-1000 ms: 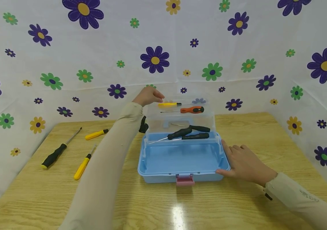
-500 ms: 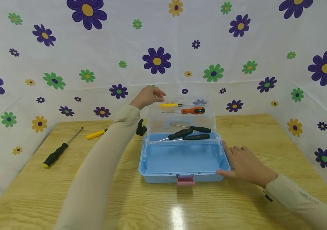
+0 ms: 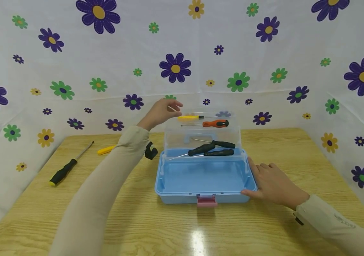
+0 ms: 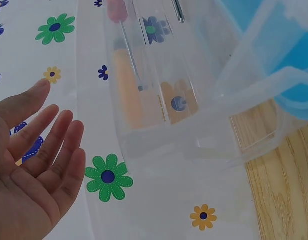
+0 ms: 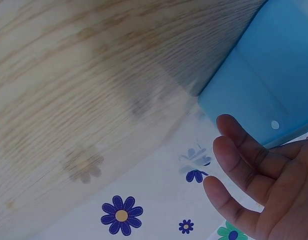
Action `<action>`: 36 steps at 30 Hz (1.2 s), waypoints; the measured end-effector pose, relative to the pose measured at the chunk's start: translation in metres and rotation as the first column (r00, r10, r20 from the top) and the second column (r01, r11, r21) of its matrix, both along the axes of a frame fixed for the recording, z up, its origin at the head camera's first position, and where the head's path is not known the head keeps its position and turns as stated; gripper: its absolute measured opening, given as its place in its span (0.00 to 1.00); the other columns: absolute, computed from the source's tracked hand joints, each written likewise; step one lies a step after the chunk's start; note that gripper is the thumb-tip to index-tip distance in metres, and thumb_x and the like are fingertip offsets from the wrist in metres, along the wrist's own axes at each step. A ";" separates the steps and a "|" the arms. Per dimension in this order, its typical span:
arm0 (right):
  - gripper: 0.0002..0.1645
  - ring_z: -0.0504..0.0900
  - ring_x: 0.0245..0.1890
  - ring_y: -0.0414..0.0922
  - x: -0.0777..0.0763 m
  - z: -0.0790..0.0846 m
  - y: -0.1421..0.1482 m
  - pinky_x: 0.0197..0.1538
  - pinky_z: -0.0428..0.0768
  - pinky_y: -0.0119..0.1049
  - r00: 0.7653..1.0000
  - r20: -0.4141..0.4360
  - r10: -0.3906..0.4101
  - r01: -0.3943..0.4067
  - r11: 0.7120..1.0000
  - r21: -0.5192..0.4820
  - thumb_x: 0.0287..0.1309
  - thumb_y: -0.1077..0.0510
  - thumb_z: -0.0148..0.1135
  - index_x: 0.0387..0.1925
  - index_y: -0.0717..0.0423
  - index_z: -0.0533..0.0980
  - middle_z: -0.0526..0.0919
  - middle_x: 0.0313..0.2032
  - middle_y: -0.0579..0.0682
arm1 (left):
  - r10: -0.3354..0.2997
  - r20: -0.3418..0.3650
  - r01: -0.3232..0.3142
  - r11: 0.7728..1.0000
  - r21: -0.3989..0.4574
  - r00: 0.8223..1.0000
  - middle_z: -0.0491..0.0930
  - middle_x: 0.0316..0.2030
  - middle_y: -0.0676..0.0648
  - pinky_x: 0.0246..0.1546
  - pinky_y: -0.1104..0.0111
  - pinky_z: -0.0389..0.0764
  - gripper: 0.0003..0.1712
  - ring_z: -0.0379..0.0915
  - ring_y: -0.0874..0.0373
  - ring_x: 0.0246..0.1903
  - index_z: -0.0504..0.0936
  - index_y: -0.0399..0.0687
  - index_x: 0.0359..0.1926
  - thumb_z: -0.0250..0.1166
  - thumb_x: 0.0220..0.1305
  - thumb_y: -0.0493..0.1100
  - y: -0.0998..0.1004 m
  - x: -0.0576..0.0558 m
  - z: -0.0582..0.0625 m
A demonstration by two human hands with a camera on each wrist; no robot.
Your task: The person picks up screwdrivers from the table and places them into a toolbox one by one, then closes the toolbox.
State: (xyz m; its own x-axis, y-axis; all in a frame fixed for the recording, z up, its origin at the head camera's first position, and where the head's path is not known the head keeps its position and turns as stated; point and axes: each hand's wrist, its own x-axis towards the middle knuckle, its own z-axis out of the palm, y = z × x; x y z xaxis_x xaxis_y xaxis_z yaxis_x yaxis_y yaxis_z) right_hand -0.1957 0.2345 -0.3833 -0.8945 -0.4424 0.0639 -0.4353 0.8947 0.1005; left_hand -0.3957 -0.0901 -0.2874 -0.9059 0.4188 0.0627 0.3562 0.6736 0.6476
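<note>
My left hand [image 3: 162,112] is above the back left corner of the clear tiered tray, its fingers loosely bent. In the left wrist view that hand [image 4: 41,165] is apart from the tray and holds nothing. The top tier carries a yellow screwdriver [image 3: 189,117] near my fingers and, below it, an orange and black screwdriver [image 3: 215,123]. Several black-handled screwdrivers [image 3: 218,152] lie in the lower clear tray. My right hand [image 3: 273,186] rests against the right side of the blue toolbox [image 3: 185,199], thumb at its front corner; its relaxed fingers [image 5: 244,170] show in the right wrist view.
On the table's left lie a black screwdriver with a yellow end [image 3: 64,172] and a yellow screwdriver [image 3: 106,150], partly behind my left sleeve. A pink latch [image 3: 207,202] hangs at the box's front. A flowered cloth [image 3: 118,53] stands behind.
My left forearm has swung left and the hand has drawn back slightly from the tray. A yellow screwdriver on the table is now hidden by the sleeve. My right hand has kept its place.
</note>
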 end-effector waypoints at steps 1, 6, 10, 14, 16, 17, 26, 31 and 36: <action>0.63 0.81 0.44 0.55 0.000 0.000 0.000 0.48 0.77 0.54 1.000 0.002 0.000 0.000 1.000 0.001 0.49 0.21 0.49 0.66 0.71 0.59 0.82 0.47 0.63 | 0.003 -0.004 -0.003 1.000 -0.001 1.000 0.78 0.51 0.40 0.55 0.58 0.75 0.22 0.75 0.47 0.52 0.75 0.41 0.57 0.62 0.63 0.43 -0.001 0.001 -0.001; 0.63 0.81 0.44 0.55 0.000 0.001 -0.001 0.48 0.77 0.54 1.000 0.008 -0.001 0.001 1.000 0.002 0.48 0.21 0.49 0.66 0.71 0.59 0.82 0.48 0.63 | 0.016 -0.035 -0.016 1.000 0.011 0.999 0.78 0.52 0.41 0.55 0.58 0.76 0.22 0.74 0.47 0.52 0.75 0.45 0.58 0.61 0.64 0.45 -0.009 0.008 -0.004; 0.63 0.81 0.45 0.55 0.000 0.002 -0.002 0.48 0.77 0.54 1.000 0.009 -0.001 0.001 1.000 0.001 0.48 0.21 0.49 0.66 0.71 0.58 0.81 0.48 0.63 | 0.042 -0.064 -0.040 0.999 0.022 0.997 0.78 0.52 0.42 0.54 0.58 0.76 0.22 0.74 0.48 0.52 0.74 0.47 0.59 0.60 0.65 0.46 -0.017 0.016 -0.005; 0.63 0.80 0.45 0.55 0.000 0.002 -0.001 0.48 0.76 0.54 1.000 0.011 -0.001 0.001 1.000 -0.003 0.49 0.21 0.49 0.66 0.71 0.58 0.81 0.48 0.63 | 0.058 -0.094 -0.055 0.998 0.035 0.994 0.77 0.53 0.42 0.54 0.56 0.76 0.23 0.74 0.48 0.52 0.73 0.47 0.60 0.59 0.65 0.47 -0.025 0.025 -0.004; 0.63 0.80 0.45 0.55 0.000 0.002 -0.001 0.48 0.76 0.54 1.000 0.013 -0.001 0.001 1.000 -0.006 0.49 0.21 0.49 0.66 0.71 0.58 0.81 0.48 0.63 | 0.065 -0.110 -0.060 0.997 0.047 0.992 0.77 0.53 0.42 0.53 0.56 0.76 0.24 0.74 0.48 0.52 0.72 0.47 0.61 0.59 0.65 0.47 -0.029 0.029 -0.004; 0.63 0.80 0.45 0.55 0.000 0.002 -0.001 0.48 0.76 0.54 1.000 0.013 0.000 0.000 1.000 -0.008 0.49 0.22 0.50 0.66 0.71 0.58 0.81 0.48 0.63 | 0.067 -0.120 -0.062 0.997 0.049 0.991 0.77 0.53 0.42 0.53 0.56 0.76 0.24 0.74 0.48 0.52 0.72 0.47 0.61 0.59 0.66 0.48 -0.031 0.030 -0.004; 0.63 0.81 0.45 0.56 0.001 -0.001 0.001 0.48 0.76 0.54 1.000 0.009 0.001 -0.001 1.000 -0.017 0.50 0.22 0.50 0.66 0.72 0.58 0.81 0.48 0.64 | 0.073 -0.168 -0.064 0.996 0.057 0.983 0.76 0.54 0.40 0.56 0.56 0.74 0.26 0.74 0.47 0.53 0.70 0.44 0.62 0.58 0.66 0.47 -0.050 0.041 -0.006; 0.63 0.80 0.45 0.56 0.001 0.000 0.000 0.48 0.76 0.54 1.000 0.015 -0.002 0.002 1.000 -0.019 0.49 0.21 0.49 0.66 0.71 0.58 0.81 0.49 0.64 | 0.069 -0.178 -0.063 0.997 0.039 0.982 0.76 0.53 0.38 0.56 0.54 0.74 0.25 0.74 0.45 0.52 0.70 0.42 0.61 0.58 0.66 0.46 -0.061 0.048 -0.009; 0.63 0.81 0.45 0.56 0.001 0.001 0.000 0.48 0.77 0.53 1.000 0.010 0.002 -0.002 1.000 -0.017 0.49 0.21 0.49 0.66 0.71 0.58 0.81 0.48 0.64 | 0.090 -0.169 -0.082 0.995 0.049 0.981 0.77 0.52 0.39 0.55 0.54 0.73 0.24 0.74 0.46 0.52 0.71 0.44 0.61 0.59 0.65 0.45 -0.073 0.054 -0.013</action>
State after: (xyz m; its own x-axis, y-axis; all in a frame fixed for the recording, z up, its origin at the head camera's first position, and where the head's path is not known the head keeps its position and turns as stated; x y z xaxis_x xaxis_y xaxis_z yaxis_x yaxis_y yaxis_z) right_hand -0.1950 0.2346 -0.3825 -0.8943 -0.4430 0.0629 -0.4379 0.8954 0.0807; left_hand -0.3418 -0.1631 -0.3005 -0.9127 0.3336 0.2359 0.4063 0.6800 0.6104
